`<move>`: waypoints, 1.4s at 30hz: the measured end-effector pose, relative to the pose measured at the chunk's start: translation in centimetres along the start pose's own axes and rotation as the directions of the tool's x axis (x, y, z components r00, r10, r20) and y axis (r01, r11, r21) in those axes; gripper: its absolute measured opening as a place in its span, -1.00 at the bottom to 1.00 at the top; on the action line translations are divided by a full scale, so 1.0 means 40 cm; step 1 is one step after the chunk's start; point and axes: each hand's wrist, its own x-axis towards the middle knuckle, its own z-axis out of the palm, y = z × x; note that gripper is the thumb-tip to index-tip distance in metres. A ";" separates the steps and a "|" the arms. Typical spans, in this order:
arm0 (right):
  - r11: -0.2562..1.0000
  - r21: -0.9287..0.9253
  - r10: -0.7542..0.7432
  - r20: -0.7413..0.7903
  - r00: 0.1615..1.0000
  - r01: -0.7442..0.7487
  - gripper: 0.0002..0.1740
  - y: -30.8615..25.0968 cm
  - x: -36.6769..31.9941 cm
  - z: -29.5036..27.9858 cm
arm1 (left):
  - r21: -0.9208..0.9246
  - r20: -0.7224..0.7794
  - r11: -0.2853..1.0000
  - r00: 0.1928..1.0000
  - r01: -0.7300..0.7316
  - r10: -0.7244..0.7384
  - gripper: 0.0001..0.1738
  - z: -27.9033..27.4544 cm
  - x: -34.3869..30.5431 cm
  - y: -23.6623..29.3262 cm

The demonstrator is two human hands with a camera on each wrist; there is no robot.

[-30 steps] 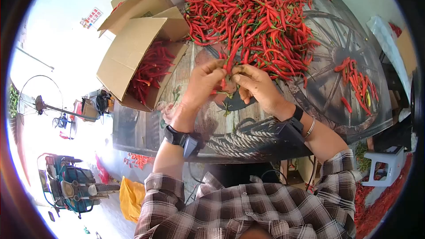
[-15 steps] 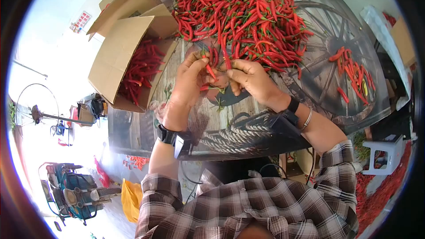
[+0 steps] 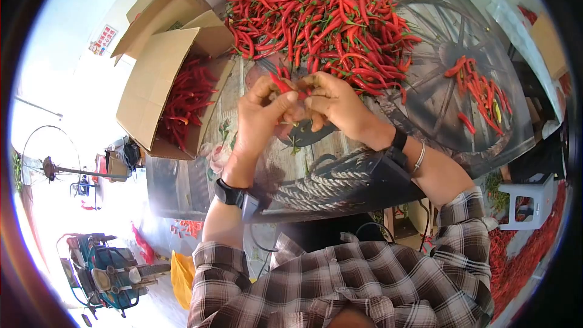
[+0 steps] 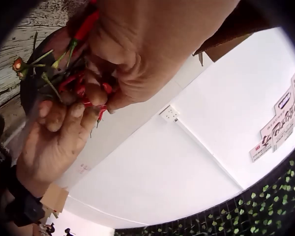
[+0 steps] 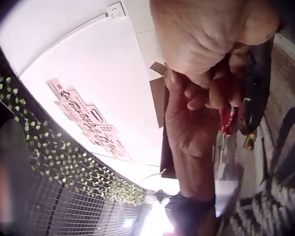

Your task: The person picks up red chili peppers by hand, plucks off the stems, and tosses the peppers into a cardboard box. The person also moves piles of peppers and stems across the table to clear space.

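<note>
In the head view my left hand point(image 3: 255, 115) pinches a red chili pepper point(image 3: 280, 82) between thumb and fingers. Close beside it, the right hand point(image 3: 343, 108) has its thumb and fingertips closed on another red chili, mostly hidden by the fingers. The fingertips of both hands meet in front of a big chili pile point(image 3: 322, 18). From the left wrist, the right hand point(image 4: 56, 142) shows curled fingers against the left one, with red chilies between them. Loose green stems point(image 4: 46, 78) lie on the table under the hands.
An open cardboard box point(image 3: 155, 91) of chilies stands at the left, with another box point(image 3: 161, 15) behind it. A small group of chilies point(image 3: 483, 94) lies on the table's right side. Printed rope and wheels cover the tabletop point(image 3: 425, 127). A plastic stool point(image 3: 525, 203) stands at lower right.
The hands drew slightly apart half a second ago, each with a chili, and now meet again at the fingertips. The left hand's chili has turned. The head view has shifted a little.
</note>
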 end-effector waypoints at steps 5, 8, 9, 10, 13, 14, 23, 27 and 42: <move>0.999 0.026 0.031 -0.068 0.997 -0.029 -0.77 0.002 0.018 -0.040 | -0.230 0.069 0.971 0.996 0.063 -0.048 -0.81 0.009 -0.007 0.020; 0.998 0.045 0.057 -0.094 0.994 -0.053 -0.75 -0.005 0.011 -0.019 | -0.418 0.162 0.870 0.964 0.262 -0.212 -0.80 -0.016 0.010 0.017; 0.998 0.021 0.057 -0.121 0.991 -0.055 -0.74 -0.008 0.010 -0.011 | -0.446 0.241 0.833 0.940 0.329 -0.242 -0.79 -0.028 0.015 0.013; 0.998 0.022 0.059 -0.123 0.991 -0.056 -0.74 -0.007 0.010 -0.009 | -0.467 0.320 0.790 0.909 0.397 -0.267 -0.79 -0.033 0.017 0.009; 0.999 -0.044 -0.014 -0.097 0.995 0.010 -0.70 0.000 0.010 -0.013 | -0.302 0.290 0.869 0.906 0.392 -0.308 -0.76 -0.021 0.006 0.010; 0.999 -0.036 -0.014 -0.076 0.997 0.011 -0.70 0.007 0.013 -0.020 | -0.302 0.290 0.868 0.905 0.395 -0.311 -0.76 -0.021 0.005 0.010; 0.968 -0.210 -0.163 -0.112 0.980 0.137 -0.69 0.003 0.011 -0.017 | -0.018 0.311 0.960 0.914 0.281 -0.261 -0.64 0.008 -0.010 0.034; 0.936 -0.289 -0.247 -0.127 0.961 0.203 -0.79 0.007 0.010 -0.013 | 0.018 0.284 0.970 0.929 0.241 -0.236 -0.63 0.004 -0.004 0.014; 0.985 -0.167 -0.050 -0.075 0.996 0.036 -0.91 -0.001 0.001 -0.013 | 0.044 0.161 0.974 0.961 0.220 -0.225 -0.80 -0.006 -0.002 -0.028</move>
